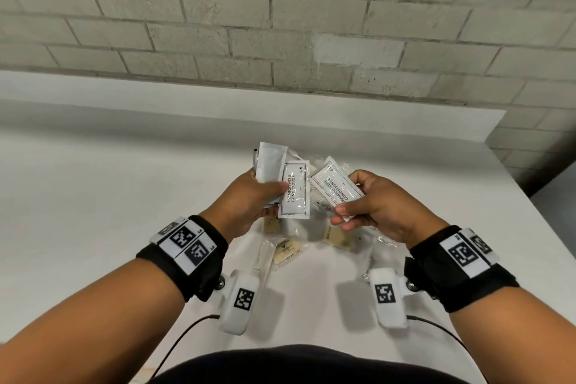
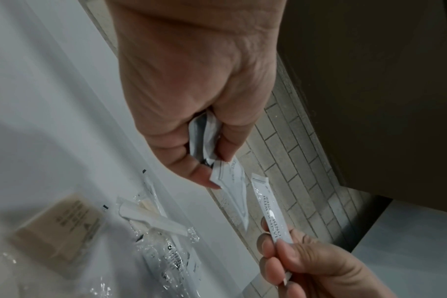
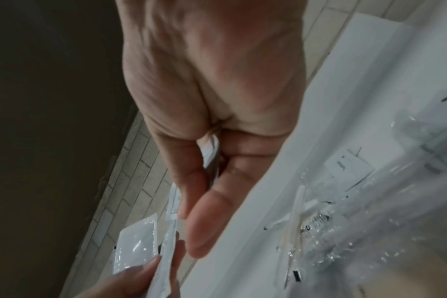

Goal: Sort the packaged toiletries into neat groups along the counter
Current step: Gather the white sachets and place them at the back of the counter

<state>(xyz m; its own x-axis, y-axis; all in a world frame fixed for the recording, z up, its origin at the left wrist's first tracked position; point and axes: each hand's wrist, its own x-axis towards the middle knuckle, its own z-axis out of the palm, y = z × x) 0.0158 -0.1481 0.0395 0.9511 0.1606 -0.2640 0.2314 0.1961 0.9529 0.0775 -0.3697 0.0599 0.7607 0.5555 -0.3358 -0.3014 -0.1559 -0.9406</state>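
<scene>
My left hand (image 1: pixel 249 196) grips a small stack of white sachets (image 1: pixel 294 190) above the counter; the front one reads "shampoo with conditioner". A plain white sachet (image 1: pixel 270 162) stands behind it in the same grip. My right hand (image 1: pixel 371 206) pinches another shampoo sachet (image 1: pixel 335 185) between thumb and fingers, tilted, just right of the stack. In the left wrist view the left hand (image 2: pixel 191 125) holds its sachets (image 2: pixel 230 181) and the right hand's sachet (image 2: pixel 270 215) shows edge-on. In the right wrist view the right hand (image 3: pixel 209 181) pinches its sachet (image 3: pixel 209 153).
Under my hands on the white counter (image 1: pixel 109 196) lie tan soap bars (image 1: pixel 338 237) (image 1: pixel 288 251), a white comb (image 1: pixel 263 256) and several clear-wrapped items (image 3: pixel 316 219). A brick wall (image 1: pixel 280 25) backs the counter. The counter's right edge (image 1: pixel 530 196) drops off.
</scene>
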